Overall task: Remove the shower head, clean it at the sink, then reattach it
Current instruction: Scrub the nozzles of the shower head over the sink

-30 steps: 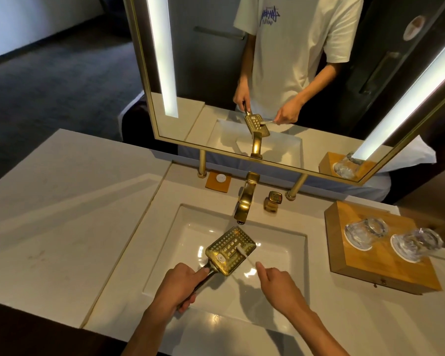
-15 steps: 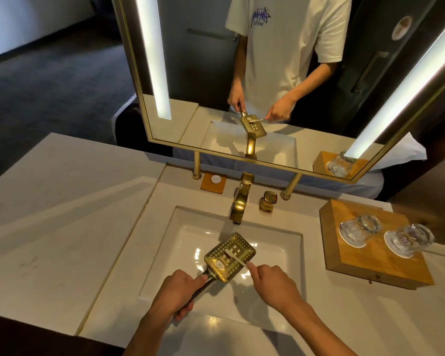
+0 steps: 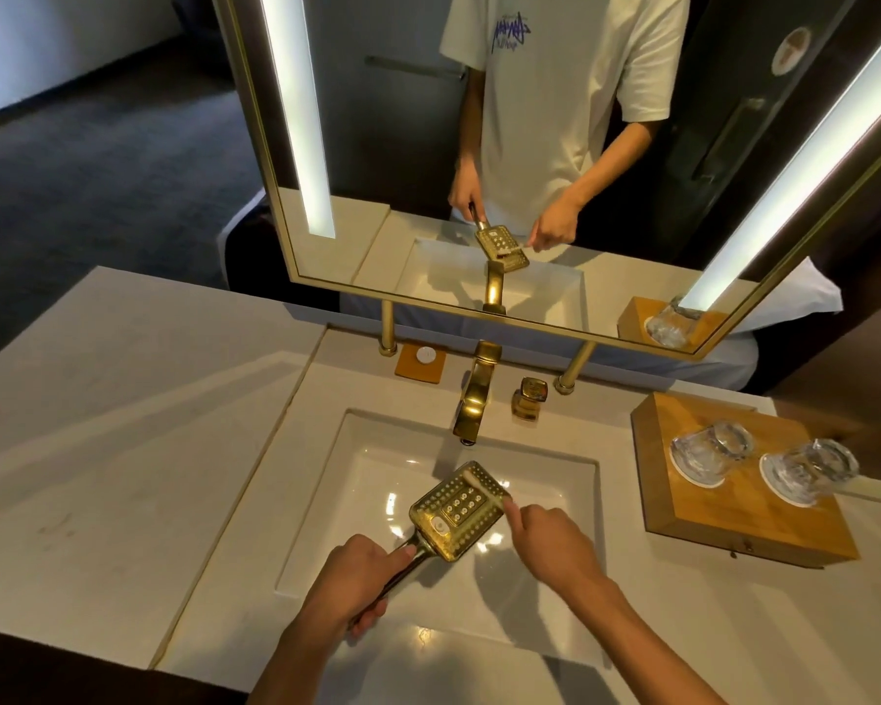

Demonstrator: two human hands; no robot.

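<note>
A: What is nearest?
B: Two bare forearms coming in over the near edge of the worktop (image 3: 98, 450). The left hand (image 3: 349, 585) has its fingers curled round the handle of the gold shower head (image 3: 456, 508), thumb laid along the stem.

A: And the other one?
B: The right hand (image 3: 548, 544) is closed in a pinch on a thin white brush (image 3: 484, 488), forefinger stretched along it. The bristle end lies on the far edge of the shower head's holed face.

A: Where is the shower head, exactly?
B: Held above the sink (image 3: 337, 480), about its middle, face up and tilted, handle pointing toward the near left. I cannot tell whether it touches the basin.

A: Farther back?
B: The gold tap (image 3: 471, 399) stands at the sink's far edge, spout over the basin, with a small gold knob (image 3: 530, 396) just to its right. Left of the tap lies a small brown square pad (image 3: 420, 361) with a white disc on it.

A: On the right side?
B: A wooden tray (image 3: 743, 521) at the worktop's right edge carries two glasses (image 3: 710, 450), side by side on white coasters.

A: Behind everything?
B: A gold-framed mirror (image 3: 377, 145) on two gold posts, lit by strips, showing a person in a white T-shirt.
</note>
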